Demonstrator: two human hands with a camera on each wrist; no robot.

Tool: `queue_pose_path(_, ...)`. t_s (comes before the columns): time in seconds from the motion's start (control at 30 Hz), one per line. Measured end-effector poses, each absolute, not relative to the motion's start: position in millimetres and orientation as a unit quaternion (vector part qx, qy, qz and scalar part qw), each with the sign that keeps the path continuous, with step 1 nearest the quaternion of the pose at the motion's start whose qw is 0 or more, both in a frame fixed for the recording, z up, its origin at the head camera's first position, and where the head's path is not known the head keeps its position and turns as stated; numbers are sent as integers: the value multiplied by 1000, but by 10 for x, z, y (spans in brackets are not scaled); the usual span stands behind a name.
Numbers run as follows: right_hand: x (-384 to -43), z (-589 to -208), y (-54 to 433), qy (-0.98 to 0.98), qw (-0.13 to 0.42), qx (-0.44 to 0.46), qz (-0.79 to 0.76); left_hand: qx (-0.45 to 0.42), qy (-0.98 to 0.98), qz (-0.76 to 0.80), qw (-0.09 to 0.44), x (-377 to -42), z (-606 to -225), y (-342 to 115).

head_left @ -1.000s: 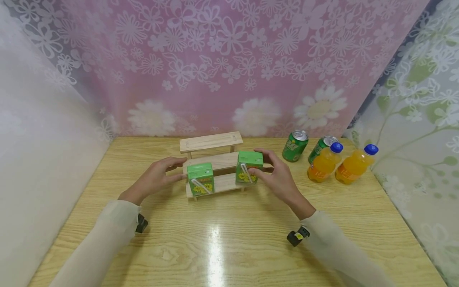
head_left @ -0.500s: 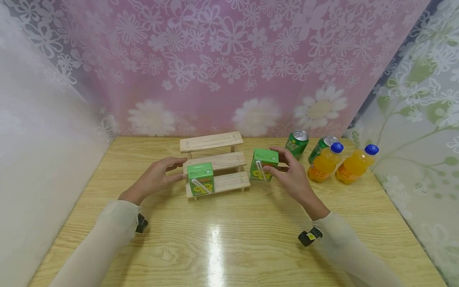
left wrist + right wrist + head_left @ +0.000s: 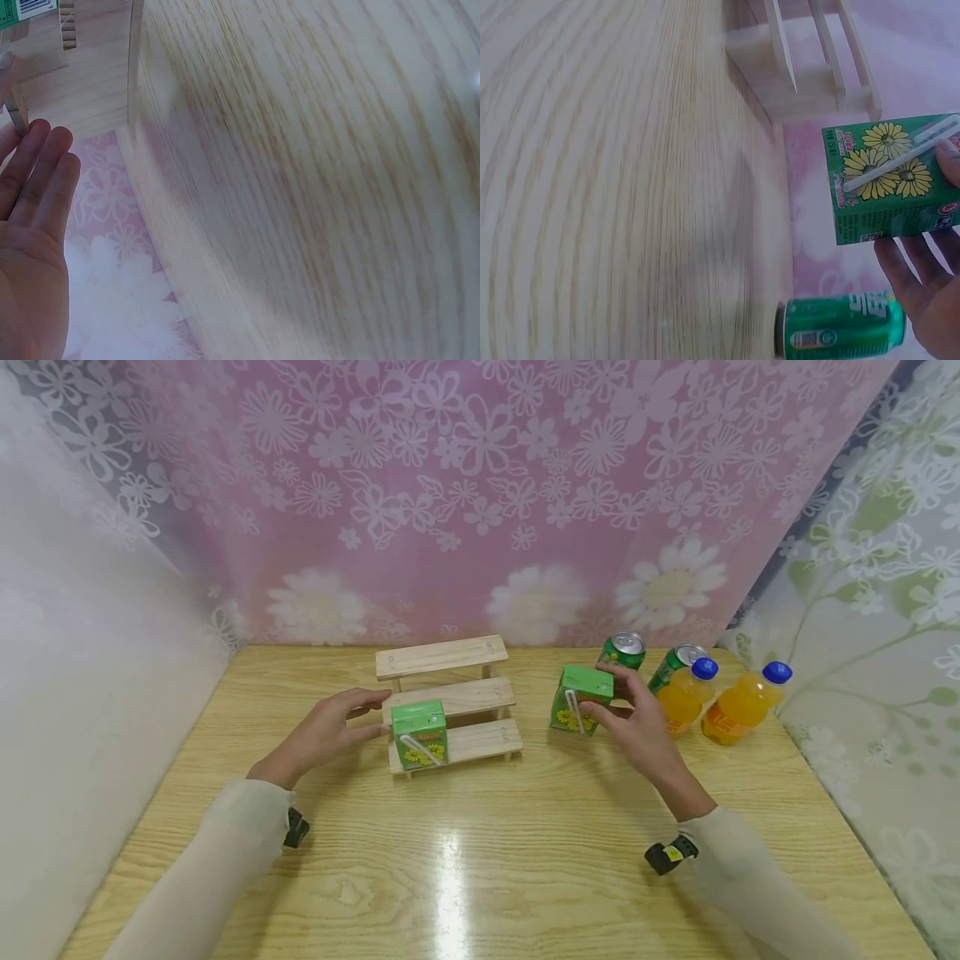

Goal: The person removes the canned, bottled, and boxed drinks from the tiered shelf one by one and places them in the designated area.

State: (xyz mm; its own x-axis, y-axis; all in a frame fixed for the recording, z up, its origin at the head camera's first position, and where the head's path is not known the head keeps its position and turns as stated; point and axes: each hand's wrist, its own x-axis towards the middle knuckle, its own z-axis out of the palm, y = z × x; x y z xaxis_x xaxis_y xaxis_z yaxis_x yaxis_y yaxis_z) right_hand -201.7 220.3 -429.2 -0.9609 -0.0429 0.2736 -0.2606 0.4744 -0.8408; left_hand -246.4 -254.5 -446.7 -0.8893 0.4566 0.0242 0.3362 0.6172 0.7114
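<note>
My right hand (image 3: pixel 641 727) grips a green drink carton (image 3: pixel 581 700) with yellow flowers and a white straw stuck on its front. Thumb on the front, other fingers behind, it holds the carton clear of the table, right of a three-step wooden stand (image 3: pixel 480 742). A matching drink carton (image 3: pixel 420 735) stands upright at the left end of the lowest step. My left hand (image 3: pixel 326 731) is at the stand's left end, its fingertips touching the wood. In the left wrist view its fingers (image 3: pixel 56 184) are nearly straight, and only a corner of the standing carton (image 3: pixel 26 9) shows.
A green can (image 3: pixel 626 647) stands behind the held carton, partly covered by it and the hand. Another green can (image 3: pixel 666 668) and two orange drink bottles (image 3: pixel 678 702) with blue caps stand to the right. A flowered pink curtain (image 3: pixel 450 527) backs the wooden table (image 3: pixel 360 877).
My right hand has carried its drink carton off the right end of the stand, rightward toward the cans. My left hand and the other carton have stayed in place.
</note>
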Motion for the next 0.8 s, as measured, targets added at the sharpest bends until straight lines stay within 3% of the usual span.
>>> queue_pose_path(0.37, -2088, -4345, 2394, -867, 136, 54, 476, 214, 897, 379, 81, -2447, -4456, -2544)
queue_pose_path(0.8, -2137, -4452, 2557, -870, 117, 6, 479, 217, 897, 377, 76, -2455, -4465, -2532)
